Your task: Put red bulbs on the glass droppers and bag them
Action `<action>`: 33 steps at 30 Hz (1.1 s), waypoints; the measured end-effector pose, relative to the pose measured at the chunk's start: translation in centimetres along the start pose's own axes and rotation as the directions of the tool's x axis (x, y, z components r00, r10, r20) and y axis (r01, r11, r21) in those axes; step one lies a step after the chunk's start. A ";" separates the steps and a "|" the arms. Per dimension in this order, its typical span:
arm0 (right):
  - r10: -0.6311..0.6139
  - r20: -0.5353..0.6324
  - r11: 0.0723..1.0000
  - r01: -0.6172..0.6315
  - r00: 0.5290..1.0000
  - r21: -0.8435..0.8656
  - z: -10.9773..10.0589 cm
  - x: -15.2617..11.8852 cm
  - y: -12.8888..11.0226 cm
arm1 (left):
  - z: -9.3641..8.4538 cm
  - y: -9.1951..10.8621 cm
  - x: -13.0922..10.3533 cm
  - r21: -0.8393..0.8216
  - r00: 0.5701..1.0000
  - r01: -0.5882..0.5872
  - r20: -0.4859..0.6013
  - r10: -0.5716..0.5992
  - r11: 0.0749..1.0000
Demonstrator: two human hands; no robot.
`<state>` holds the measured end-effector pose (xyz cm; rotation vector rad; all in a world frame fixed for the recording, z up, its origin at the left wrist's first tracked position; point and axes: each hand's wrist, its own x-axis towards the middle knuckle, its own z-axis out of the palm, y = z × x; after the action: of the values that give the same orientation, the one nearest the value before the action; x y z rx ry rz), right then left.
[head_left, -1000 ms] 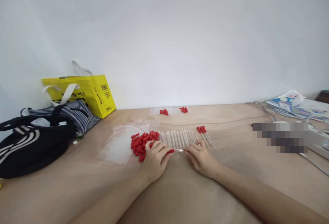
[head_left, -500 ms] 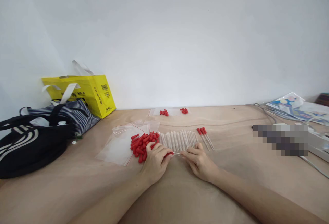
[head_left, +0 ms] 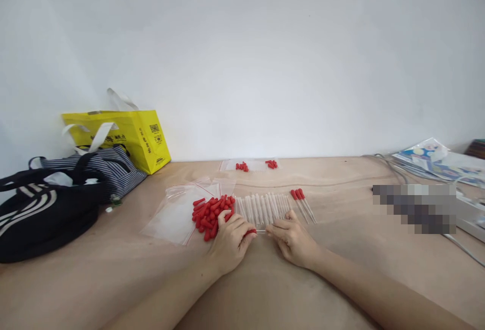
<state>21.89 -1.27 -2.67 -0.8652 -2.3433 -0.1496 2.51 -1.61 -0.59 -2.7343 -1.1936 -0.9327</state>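
My left hand [head_left: 232,241] is closed on a red rubber dropper bulb [head_left: 251,231], whose end shows between thumb and finger. A clear glass dropper tube [head_left: 261,231] runs from the bulb to my right hand [head_left: 291,239], which pinches its other end; its tip is hidden by the fingers. Behind my left hand lies a heap of red bulbs [head_left: 208,214]. A row of clear tubes [head_left: 261,206] lies just beyond both hands. To the right of that row are three droppers [head_left: 303,203] with red bulbs on their tubes.
Clear zip bags [head_left: 170,216] lie left of the heap. Another bag [head_left: 257,165] with red bulbs is by the wall. A yellow bag [head_left: 147,143], a striped bag [head_left: 125,166] and a black bag [head_left: 68,219] stand left. Papers [head_left: 435,158] and a power strip [head_left: 470,216] are right.
Both hands have dipped slightly toward me with the dropper between them. The bulb and tube now lie more nearly level in one line.
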 end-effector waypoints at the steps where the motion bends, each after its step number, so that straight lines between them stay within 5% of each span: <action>1: -0.004 -0.002 1.000 0.004 1.000 0.005 0.0 0.0 0.0 | 0.1 0.0 0.0 0.001 1.000 -0.005 0.003 0.005 1.000; 33: -0.040 0.018 0.998 0.039 0.999 0.038 0.4 0.3 -0.2 | -0.2 0.5 0.4 -0.022 0.997 -0.059 0.052 0.060 0.998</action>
<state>21.45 -1.13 -2.79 -0.8054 -2.3742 -0.1136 2.96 -1.75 -0.15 -2.8105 -1.1097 -0.8772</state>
